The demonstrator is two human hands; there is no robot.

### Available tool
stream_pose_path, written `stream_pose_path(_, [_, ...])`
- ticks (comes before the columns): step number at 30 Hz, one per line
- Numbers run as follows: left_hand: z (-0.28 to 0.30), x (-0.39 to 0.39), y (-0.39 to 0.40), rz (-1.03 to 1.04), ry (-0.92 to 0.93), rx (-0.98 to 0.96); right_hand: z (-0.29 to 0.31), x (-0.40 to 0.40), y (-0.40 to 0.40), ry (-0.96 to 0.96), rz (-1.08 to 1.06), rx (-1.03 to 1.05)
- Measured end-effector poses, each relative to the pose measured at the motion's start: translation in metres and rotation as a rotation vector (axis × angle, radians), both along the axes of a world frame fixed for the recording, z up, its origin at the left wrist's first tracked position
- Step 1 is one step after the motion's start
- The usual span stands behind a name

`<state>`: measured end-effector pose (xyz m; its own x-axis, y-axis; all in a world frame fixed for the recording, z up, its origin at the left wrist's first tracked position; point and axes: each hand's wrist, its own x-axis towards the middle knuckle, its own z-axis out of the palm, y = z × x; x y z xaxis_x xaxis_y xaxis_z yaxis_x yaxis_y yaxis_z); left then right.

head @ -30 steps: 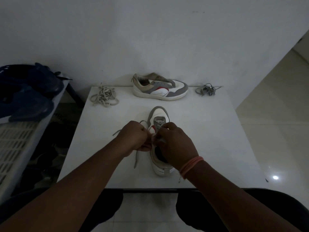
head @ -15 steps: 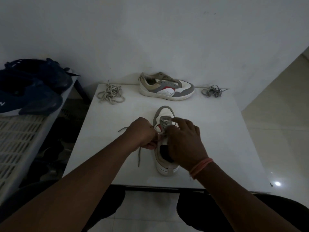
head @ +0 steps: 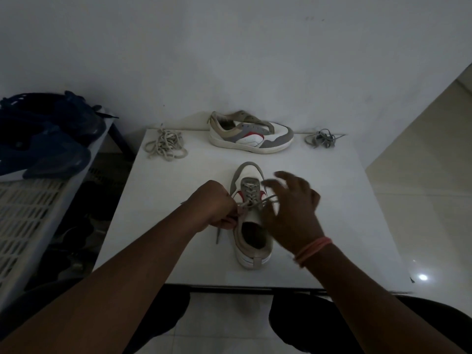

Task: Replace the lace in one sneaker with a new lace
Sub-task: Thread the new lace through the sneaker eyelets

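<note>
the sneaker (head: 251, 218) sits near-centre on the worktop (head: 332, 200), toe far. the left hand (head: 215, 209) pinches the lace (head: 255, 201) at the top eyelets; the right hand (head: 291, 208) hovers spread, blurred. risk, i judge: the free end slips slack, loosening the crossings, or a hard tug drags the shoe.

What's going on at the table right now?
A person is lacing the near sneaker on the white table. The left hand grips a lace end beside the eyelets, while the right hand hovers over the shoe with fingers spread and motion-blurred. The grey lace already crosses the lower eyelets. A second sneaker lies unlaced at the back, with a beige lace pile to its left and a grey lace pile to its right.
</note>
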<state>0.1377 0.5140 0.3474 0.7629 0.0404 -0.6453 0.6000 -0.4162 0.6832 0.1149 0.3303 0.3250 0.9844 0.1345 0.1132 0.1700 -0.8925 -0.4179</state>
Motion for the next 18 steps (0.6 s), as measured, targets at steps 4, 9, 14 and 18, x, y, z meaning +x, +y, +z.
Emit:
stream_pose_path(4, [-0.001, 0.000, 0.001, 0.003, 0.000, 0.013, -0.006, -0.004, 0.021, -0.084, 0.132, -0.202])
stream_pose_path(9, [0.001, -0.002, 0.001, 0.008, -0.004, -0.010, 0.006, 0.023, -0.023, -0.109, -0.383, 0.027])
stream_pose_path(14, [0.001, -0.001, 0.000, 0.008, 0.008, -0.003, 0.009, 0.017, -0.028, 0.011, -0.326, 0.003])
stream_pose_path(18, [0.004, -0.001, -0.001, 0.012, 0.018, 0.001, 0.003, -0.004, 0.012, -0.025, 0.121, -0.123])
